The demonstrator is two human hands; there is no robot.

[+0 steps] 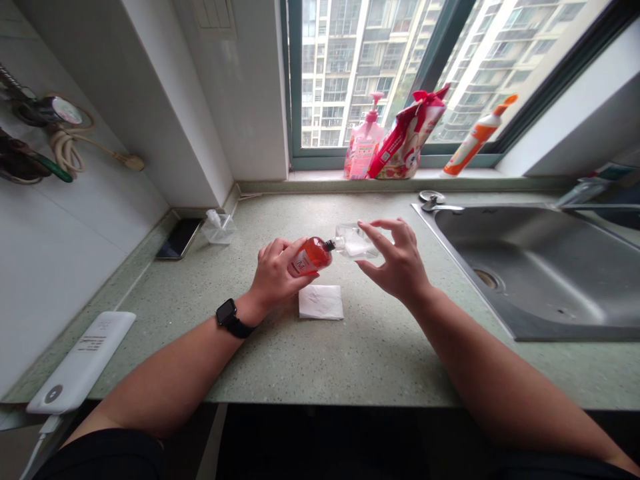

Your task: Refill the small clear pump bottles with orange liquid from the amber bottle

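In the middle of the counter, my left hand (277, 270) is wrapped round a bottle of orange-red liquid (306, 256) with a pale label. The bottle is tilted, and its uncapped dark threaded neck points right, to the rim of a small clear plastic container (356, 243). Whether neck and rim touch, I cannot tell. My right hand (397, 257) has thumb and fingers curved round the far side of this container, which has something whitish in it or showing through it. Just below the bottle lies a folded white tissue (321, 303) on the speckled countertop (370, 360).
A steel sink (540, 267) is at the right, with a drain stopper (432, 197) by its corner. At the left are a phone (179, 238), another clear container (219, 228) and a white power bank (83, 360). A pump bottle (365, 143), red bag (410, 137) and orange-white bottle (475, 141) line the sill.
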